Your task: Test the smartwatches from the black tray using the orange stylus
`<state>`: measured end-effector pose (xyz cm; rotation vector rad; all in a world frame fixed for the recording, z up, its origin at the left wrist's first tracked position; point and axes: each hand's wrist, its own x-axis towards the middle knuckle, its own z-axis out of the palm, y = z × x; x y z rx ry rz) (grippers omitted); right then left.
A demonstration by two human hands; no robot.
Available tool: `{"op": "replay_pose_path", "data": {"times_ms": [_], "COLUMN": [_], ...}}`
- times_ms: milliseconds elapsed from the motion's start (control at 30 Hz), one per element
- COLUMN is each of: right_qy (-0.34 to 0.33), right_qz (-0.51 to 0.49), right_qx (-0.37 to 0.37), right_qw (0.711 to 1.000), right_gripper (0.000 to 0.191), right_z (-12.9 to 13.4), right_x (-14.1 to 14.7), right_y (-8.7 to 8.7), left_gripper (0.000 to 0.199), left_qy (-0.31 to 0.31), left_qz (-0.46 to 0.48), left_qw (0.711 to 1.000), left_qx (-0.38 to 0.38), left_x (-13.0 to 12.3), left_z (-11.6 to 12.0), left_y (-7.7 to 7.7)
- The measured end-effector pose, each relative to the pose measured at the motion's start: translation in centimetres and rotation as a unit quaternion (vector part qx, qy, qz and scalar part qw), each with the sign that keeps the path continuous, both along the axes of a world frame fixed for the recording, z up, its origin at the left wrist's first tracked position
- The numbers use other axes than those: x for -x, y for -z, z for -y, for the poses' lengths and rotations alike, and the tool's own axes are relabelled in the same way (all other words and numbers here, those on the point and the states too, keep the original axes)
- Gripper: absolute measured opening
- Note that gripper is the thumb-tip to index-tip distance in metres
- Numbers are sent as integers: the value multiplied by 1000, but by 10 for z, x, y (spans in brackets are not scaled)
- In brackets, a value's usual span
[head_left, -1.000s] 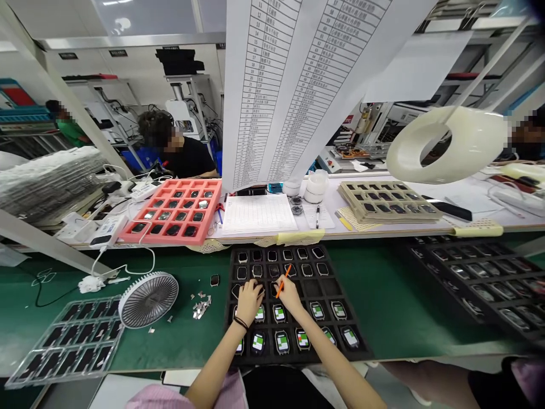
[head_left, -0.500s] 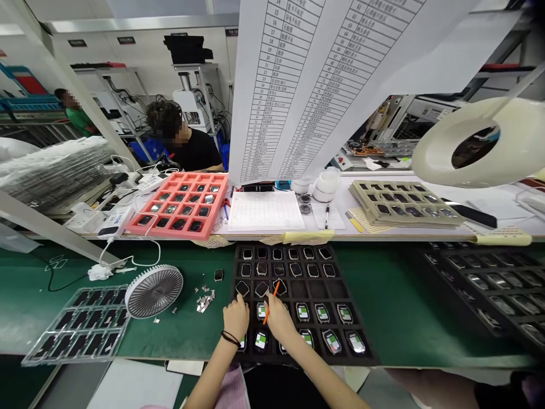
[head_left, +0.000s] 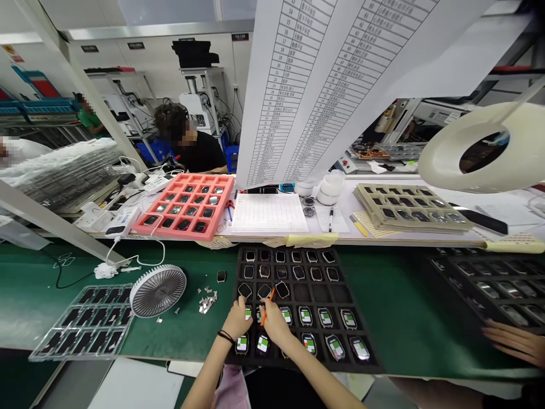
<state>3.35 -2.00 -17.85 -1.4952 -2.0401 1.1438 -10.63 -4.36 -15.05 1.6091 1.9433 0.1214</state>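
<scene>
A black tray (head_left: 302,292) of square-faced watches lies before me on the green bench. My left hand (head_left: 237,321) is over its left side, fingers curled in by a lit watch (head_left: 248,312) and just below a dark-screened watch (head_left: 246,290). Whatever its fingertips may hold is hidden. Close beside it, my right hand (head_left: 276,325) grips a thin orange stick (head_left: 267,307), tilted, over the third and fourth rows. Lit watches with green and white screens fill much of the two near rows, such as a watch (head_left: 305,316) right of my hand. The far rows hold dark-screened watches.
To the left are a fan (head_left: 158,291), a clear tray (head_left: 80,324) of black pieces, small silver scraps (head_left: 208,301) and a lone watch (head_left: 221,276). Another person's hand (head_left: 513,341) rests by the right-hand black tray (head_left: 481,284). The shelf carries a pink tray (head_left: 213,222).
The view has shifted slightly. My right hand and the orange stick have come closer to my left hand, which has drawn back a little. Another person's hand has appeared at the right tray.
</scene>
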Motion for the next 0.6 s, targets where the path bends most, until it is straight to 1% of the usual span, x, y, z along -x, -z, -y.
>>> {"op": "replay_pose_path", "data": {"times_ms": [67,133,267,367,433,467,533,567,600], "right_qy": [1,11,45,68,79,82,83,80,76], "right_qz": [-30,-61,-141,-215,-262,-283,-320,-336,-351], "right_qx": [14,25,44,78,101,108,113,113,112], "right_qw": [999,998,988,971,957,950,937,932,926], "right_gripper": [33,32,30,40,47,47,44,44,46], "right_z": [1,3,3,-7,-16,-22,-31,-35,-37], "right_x": [2,3,1,-4,-10,-15,-26,-33,-40], "right_y": [2,4,4,-4,-15,-22,-42,-54,-66], "left_gripper": [43,48,47,45,47,49,56,60,62], "left_qy": [29,43,30,14,-11,-29,-60,-67,-66], "left_qz": [57,101,158,198,260,305,399,434,456], "left_qw": [998,994,987,980,964,949,905,885,871], "left_qx": [13,17,18,-7,-51,-80,-135,-156,-170], "left_x": [9,15,24,27,24,21,10,4,-4], "left_z": [0,1,3,3,1,-2,-8,-12,-16], "left_y": [-3,-5,-8,-15,-24,-31,-47,-56,-66]}}
